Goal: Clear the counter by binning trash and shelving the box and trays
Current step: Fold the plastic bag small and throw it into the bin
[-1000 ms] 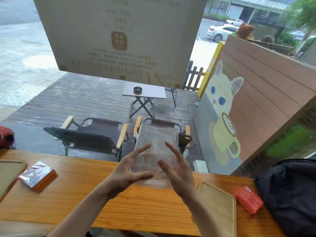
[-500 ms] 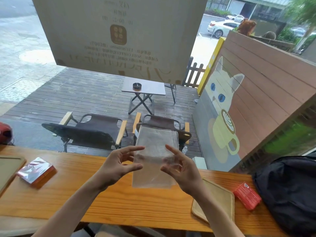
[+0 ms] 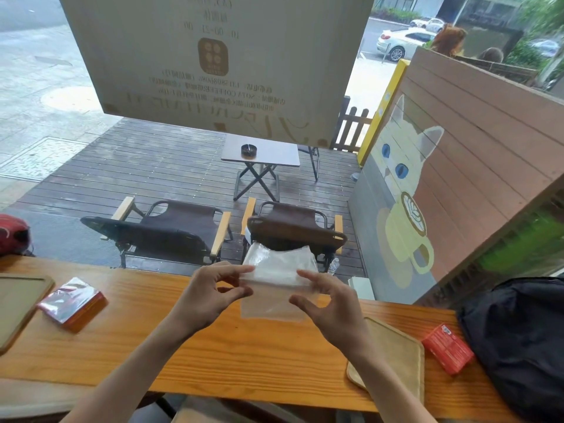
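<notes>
Above the wooden counter [image 3: 232, 355] I hold a clear plastic bag [image 3: 276, 282], its top half folded over toward me. My left hand [image 3: 210, 293] pinches the bag's left edge between thumb and fingers. My right hand [image 3: 331, 306] pinches the right edge the same way. A wooden tray [image 3: 396, 364] lies on the counter under my right forearm. Another wooden tray [image 3: 18, 303] sits at the far left edge. A foil-wrapped orange box [image 3: 71, 303] lies beside that left tray. A small red box [image 3: 448, 348] lies at the right.
A black backpack [image 3: 518, 346] fills the counter's right end. A red helmet-like object [image 3: 12, 235] sits at the far left. Beyond the window are folding chairs [image 3: 171, 227], a small table [image 3: 261, 154] and a wooden fence with a painted cat [image 3: 403, 166].
The bag was held up flat and full length; its top has now been folded down, and both hands have gone from spread fingers to pinching its side edges.
</notes>
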